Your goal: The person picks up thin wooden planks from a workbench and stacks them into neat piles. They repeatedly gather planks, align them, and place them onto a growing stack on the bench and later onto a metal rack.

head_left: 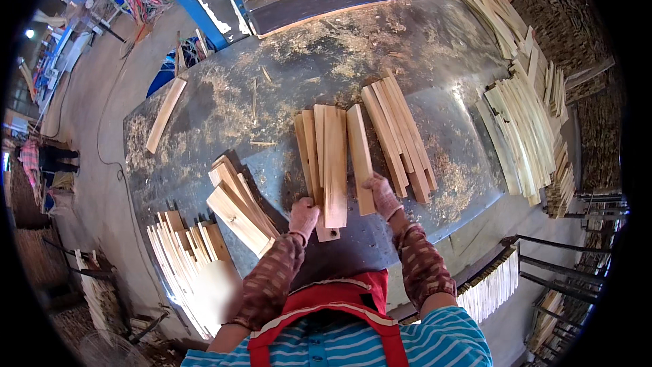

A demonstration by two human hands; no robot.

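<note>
A small stack of wooden slats (335, 163) lies lengthwise on the dark metal table in front of me. My left hand (304, 218), gloved, is closed at the near left end of this stack, around a slat's end partly hidden by the fingers. Just right of the stack, a single wooden slat (358, 156) leans slightly to the left. My right hand (382, 196), also gloved, grips that slat by its near right edge. Farther right, another group of slats (401, 136) lies side by side, apart from my hands.
Left of my arms, a tilted pile of slats (241, 211) rests on the table (272, 112), with more slats (183, 238) at its corner. One loose slat (166, 114) lies at far left. Sawdust covers the tabletop. A large stack (523, 136) stands right; a machine (319, 0) sits beyond.
</note>
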